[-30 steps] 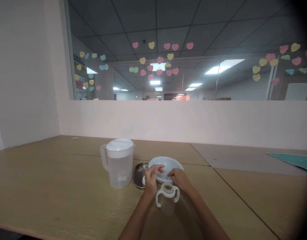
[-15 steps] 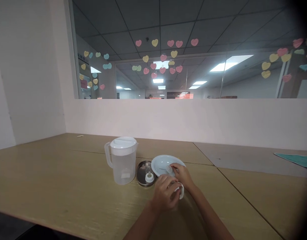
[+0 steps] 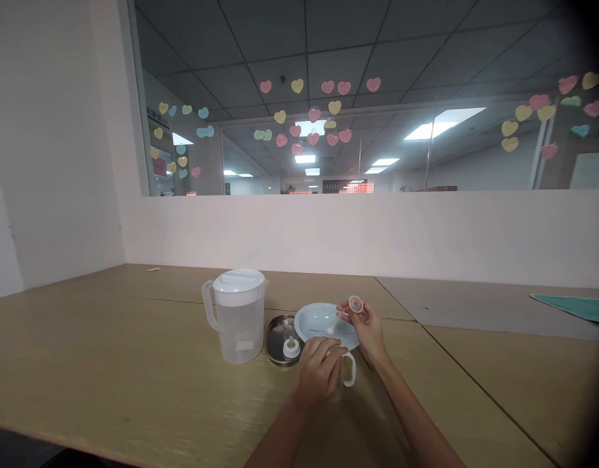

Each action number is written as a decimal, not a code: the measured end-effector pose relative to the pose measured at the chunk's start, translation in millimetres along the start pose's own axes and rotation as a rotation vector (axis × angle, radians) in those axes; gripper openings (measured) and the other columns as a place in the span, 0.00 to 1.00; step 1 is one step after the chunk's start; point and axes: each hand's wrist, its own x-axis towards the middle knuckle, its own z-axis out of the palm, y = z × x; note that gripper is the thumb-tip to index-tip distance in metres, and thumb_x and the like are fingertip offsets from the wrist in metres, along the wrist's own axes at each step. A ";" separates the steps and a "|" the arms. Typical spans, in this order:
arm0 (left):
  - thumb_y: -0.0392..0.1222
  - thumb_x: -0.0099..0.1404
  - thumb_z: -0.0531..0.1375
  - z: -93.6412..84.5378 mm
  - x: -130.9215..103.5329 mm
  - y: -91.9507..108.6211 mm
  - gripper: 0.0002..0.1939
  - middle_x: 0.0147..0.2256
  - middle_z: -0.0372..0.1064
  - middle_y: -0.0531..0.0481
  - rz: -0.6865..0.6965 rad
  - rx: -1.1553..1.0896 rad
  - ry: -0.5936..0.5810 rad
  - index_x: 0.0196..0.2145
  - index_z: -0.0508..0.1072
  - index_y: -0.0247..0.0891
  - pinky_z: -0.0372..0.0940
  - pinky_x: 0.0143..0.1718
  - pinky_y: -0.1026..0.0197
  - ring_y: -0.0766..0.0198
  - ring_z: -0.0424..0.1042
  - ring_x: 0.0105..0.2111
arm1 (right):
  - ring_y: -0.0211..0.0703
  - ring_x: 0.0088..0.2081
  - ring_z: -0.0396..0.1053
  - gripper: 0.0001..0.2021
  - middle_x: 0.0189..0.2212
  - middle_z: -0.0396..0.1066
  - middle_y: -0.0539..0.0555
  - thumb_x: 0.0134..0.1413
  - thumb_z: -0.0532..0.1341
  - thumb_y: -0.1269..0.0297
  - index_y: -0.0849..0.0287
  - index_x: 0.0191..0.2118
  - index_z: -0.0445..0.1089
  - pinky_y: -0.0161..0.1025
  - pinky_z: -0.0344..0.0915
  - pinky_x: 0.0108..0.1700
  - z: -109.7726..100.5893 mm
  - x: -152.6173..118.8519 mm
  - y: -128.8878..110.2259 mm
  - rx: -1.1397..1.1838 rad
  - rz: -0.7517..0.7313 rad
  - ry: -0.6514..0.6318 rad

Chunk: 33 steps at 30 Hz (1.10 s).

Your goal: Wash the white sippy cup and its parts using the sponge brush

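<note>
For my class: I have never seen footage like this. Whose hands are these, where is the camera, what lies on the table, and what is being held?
There is no machine here: these are a person's own two bare hands, filmed by a camera worn on their head, looking forward and down. The left hand covers the top of a clear cup with white handles. The right hand holds up a small round part between its fingertips. On the wooden table stand a clear pitcher with a white lid, a shallow metal dish with a small white piece in it, and a pale plate. A teal cloth lies far right.
</note>
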 end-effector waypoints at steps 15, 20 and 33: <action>0.35 0.59 0.56 4.4 -0.7 3.3 0.02 0.36 0.71 0.45 0.040 0.016 0.113 0.33 0.67 0.37 0.63 0.37 0.59 0.62 0.69 0.36 | 0.38 0.30 0.72 0.14 0.31 0.71 0.50 0.37 0.71 0.63 0.60 0.32 0.70 0.32 0.72 0.27 6.7 -12.0 -22.2 0.157 0.285 -0.276; 0.37 0.57 0.58 7.3 -3.6 2.8 0.05 0.36 0.69 0.44 0.011 0.023 0.163 0.31 0.64 0.38 0.65 0.37 0.58 0.61 0.70 0.35 | 0.38 0.31 0.71 0.14 0.31 0.71 0.50 0.38 0.70 0.63 0.59 0.33 0.70 0.33 0.72 0.28 8.1 -13.3 -19.0 0.166 0.288 -0.294; 0.39 0.59 0.59 8.4 -5.7 1.1 0.10 0.39 0.67 0.42 -0.035 -0.014 0.211 0.38 0.64 0.37 0.68 0.40 0.56 0.59 0.69 0.40 | 0.39 0.32 0.72 0.13 0.32 0.72 0.51 0.38 0.70 0.63 0.59 0.32 0.70 0.34 0.72 0.30 9.4 -11.6 -15.2 0.184 0.248 -0.236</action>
